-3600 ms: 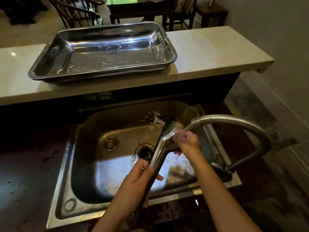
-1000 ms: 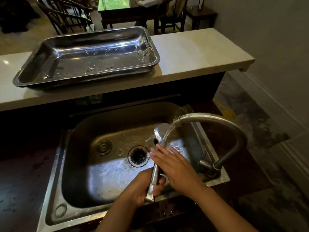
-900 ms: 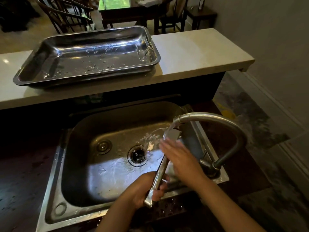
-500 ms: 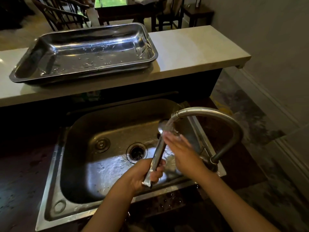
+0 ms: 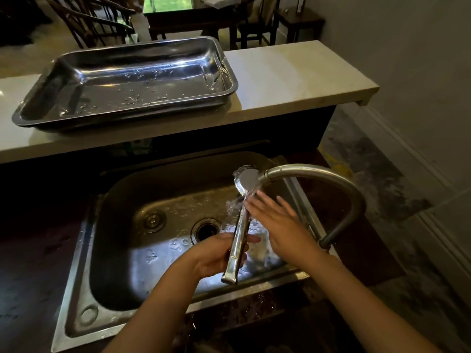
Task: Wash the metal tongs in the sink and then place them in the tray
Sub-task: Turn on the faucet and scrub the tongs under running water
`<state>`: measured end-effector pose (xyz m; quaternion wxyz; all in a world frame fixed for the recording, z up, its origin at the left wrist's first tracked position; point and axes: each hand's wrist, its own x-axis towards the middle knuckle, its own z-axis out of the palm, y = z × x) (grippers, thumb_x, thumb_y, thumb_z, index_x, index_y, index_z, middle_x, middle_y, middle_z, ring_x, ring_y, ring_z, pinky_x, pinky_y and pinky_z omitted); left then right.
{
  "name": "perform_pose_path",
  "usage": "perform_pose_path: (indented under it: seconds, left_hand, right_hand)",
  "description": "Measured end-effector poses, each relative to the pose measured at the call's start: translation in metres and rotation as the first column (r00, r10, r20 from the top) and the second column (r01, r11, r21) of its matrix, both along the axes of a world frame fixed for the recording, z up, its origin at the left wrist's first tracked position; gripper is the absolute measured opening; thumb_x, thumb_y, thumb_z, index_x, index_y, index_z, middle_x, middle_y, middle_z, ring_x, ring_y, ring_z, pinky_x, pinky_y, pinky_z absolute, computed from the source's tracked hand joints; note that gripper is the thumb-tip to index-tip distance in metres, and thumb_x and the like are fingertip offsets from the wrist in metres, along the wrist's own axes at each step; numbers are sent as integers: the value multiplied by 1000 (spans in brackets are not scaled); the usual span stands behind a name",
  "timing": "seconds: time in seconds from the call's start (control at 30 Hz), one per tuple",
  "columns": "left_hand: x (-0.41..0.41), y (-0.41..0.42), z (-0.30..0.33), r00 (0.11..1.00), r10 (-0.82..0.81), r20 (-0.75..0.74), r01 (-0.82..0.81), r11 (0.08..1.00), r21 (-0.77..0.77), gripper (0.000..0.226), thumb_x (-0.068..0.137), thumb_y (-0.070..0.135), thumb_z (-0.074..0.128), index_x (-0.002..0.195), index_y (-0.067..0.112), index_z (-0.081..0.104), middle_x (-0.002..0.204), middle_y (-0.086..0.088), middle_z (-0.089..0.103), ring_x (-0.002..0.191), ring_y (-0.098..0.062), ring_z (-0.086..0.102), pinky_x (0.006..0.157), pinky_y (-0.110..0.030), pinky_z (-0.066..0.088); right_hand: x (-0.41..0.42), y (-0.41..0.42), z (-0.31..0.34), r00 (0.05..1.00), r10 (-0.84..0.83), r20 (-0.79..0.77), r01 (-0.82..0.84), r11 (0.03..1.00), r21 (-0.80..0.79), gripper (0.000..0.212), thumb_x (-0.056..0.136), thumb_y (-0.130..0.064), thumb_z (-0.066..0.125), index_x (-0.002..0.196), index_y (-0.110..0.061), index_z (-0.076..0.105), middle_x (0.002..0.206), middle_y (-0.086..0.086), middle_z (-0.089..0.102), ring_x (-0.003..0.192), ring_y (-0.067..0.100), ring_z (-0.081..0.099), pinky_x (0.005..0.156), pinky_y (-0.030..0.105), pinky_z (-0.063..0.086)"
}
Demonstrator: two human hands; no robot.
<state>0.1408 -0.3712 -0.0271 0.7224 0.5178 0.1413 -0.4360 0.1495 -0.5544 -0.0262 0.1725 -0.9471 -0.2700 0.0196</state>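
Note:
My left hand (image 5: 219, 256) grips the metal tongs (image 5: 239, 233) near their hinge end, over the steel sink (image 5: 122, 250). The tongs point up and away, their spoon-shaped tips right under the curved faucet (image 5: 313, 171), where water runs over them. My right hand (image 5: 277, 220) lies flat against the right side of the tongs' arms, fingers stretched out and wet. The steel tray (image 5: 226, 72) sits on the pale counter behind the sink, holding only water drops.
The pale counter (image 5: 293, 77) runs behind the sink and ends at the right. The drain (image 5: 205, 229) is in the sink's middle. The faucet arches over the sink's right side. Dark worktop surrounds the sink. Chairs and a table stand beyond the counter.
My right hand slid up and down along the tongs, rubbing them under the stream. The tongs tilted more upright, tips staying under the spout. My left hand kept its grip.

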Motion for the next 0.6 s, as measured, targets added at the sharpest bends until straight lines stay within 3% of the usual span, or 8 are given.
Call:
perform_pose_path:
  seconds: [0.2, 0.3, 0.4, 0.5, 0.57, 0.6]
  left_hand:
    - [3, -1, 1, 989, -6, 148, -18, 987, 161, 23, 92, 6, 49, 89, 12, 70, 56, 4, 69, 49, -3, 62, 46, -14, 48]
    - [7, -9, 5, 982, 85, 169, -115, 978, 174, 28, 93, 3, 46, 77, 9, 69, 58, -2, 70, 52, -6, 65, 51, -19, 52]
    - [18, -11, 11, 966, 190, 172, -219, 962, 163, 29, 93, 2, 42, 74, 7, 65, 60, -6, 66, 54, -12, 59, 50, -20, 48]
    - [27, -9, 17, 955, 266, 134, -282, 952, 116, 27, 93, 0, 41, 78, 3, 62, 50, -2, 68, 41, -8, 60, 39, -16, 48]
    - [31, -7, 19, 948, 298, 112, -308, 947, 89, 26, 93, 0, 40, 79, 2, 62, 48, -2, 69, 40, -7, 63, 39, -16, 50]
    - [31, -6, 20, 950, 296, 101, -304, 950, 72, 25, 94, 1, 41, 80, 3, 63, 50, -2, 70, 42, -7, 64, 41, -17, 52]
  right_hand:
    - [4, -4, 2, 1000, -8, 29, 9, 999, -40, 90, 75, 10, 41, 146, -32, 6, 149, -21, -8, 138, 1, -21, 119, 35, -3]
    - [-1, -1, 9, 996, 86, 37, -86, 996, -6, 88, 74, 10, 46, 145, -29, 13, 152, -14, 5, 140, 6, -11, 118, 36, -1]
    - [-23, 9, 13, 968, 225, 107, -234, 969, 77, 85, 67, 16, 55, 141, -19, 30, 149, -4, 27, 140, 17, 16, 113, 45, 10]
    - [-47, 8, 7, 926, 321, 197, -350, 928, 131, 63, 73, 10, 43, 132, -10, 47, 142, 6, 46, 137, 21, 33, 113, 42, 24]
    - [-55, 5, 0, 946, 247, 211, -301, 910, 285, 60, 74, 5, 36, 131, -9, 49, 140, 5, 48, 136, 18, 38, 114, 31, 28]
    - [-56, 5, -3, 979, 137, 154, -191, 882, 431, 59, 76, 3, 36, 131, -12, 49, 139, 2, 49, 134, 13, 39, 113, 26, 30]
